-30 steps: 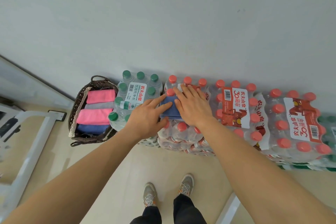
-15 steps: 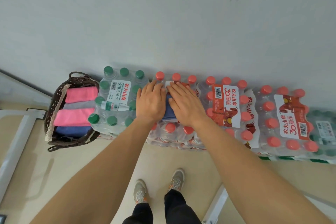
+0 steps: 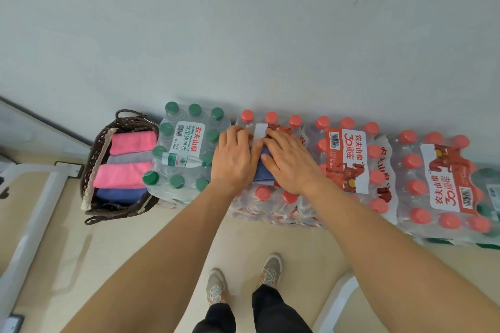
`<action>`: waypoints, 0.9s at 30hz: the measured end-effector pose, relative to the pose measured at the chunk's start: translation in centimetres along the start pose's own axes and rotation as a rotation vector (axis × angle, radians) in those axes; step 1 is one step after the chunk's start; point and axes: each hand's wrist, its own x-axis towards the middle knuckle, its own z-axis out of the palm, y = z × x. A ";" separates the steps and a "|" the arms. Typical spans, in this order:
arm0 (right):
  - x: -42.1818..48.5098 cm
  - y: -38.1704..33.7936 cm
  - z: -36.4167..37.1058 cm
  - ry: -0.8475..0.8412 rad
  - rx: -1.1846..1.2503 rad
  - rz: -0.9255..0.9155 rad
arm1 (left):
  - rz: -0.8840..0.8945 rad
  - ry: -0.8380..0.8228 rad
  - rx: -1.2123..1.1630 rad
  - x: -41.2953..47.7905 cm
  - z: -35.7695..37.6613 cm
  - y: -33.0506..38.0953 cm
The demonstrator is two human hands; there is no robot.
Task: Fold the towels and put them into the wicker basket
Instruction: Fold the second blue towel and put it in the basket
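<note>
Both grips press flat on a blue towel atop a pack of bottles.

Nearest, two shoes (image 3: 216,287) stand on the floor, the trouser legs cut off by the lower edge. The left grip (image 3: 234,162) and right grip (image 3: 288,163) lie side by side, palms down and fingers straight, wide open on the blue towel (image 3: 263,173). They cover most of it, so its folds cannot be made out. It rests on the red-capped water pack (image 3: 266,204), which serves as worktop. Further left, past the green-capped pack (image 3: 186,143), the wicker basket (image 3: 89,170) holds folded towels (image 3: 127,161) in pink, grey and blue. Its right wall is hidden behind that pack.
</note>
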 end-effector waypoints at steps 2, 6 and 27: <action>-0.3 0.5 -0.8 -0.098 -0.011 -0.029 | 0.170 -0.027 0.079 -0.5 -0.8 -0.5; -0.6 0.2 -3.1 -0.216 -0.047 -0.016 | 0.286 -0.154 0.122 -1.0 -2.8 -0.9; 15.6 -24.3 -4.3 -0.337 0.002 -0.159 | -0.304 -0.440 -0.293 -0.7 -21.6 -23.4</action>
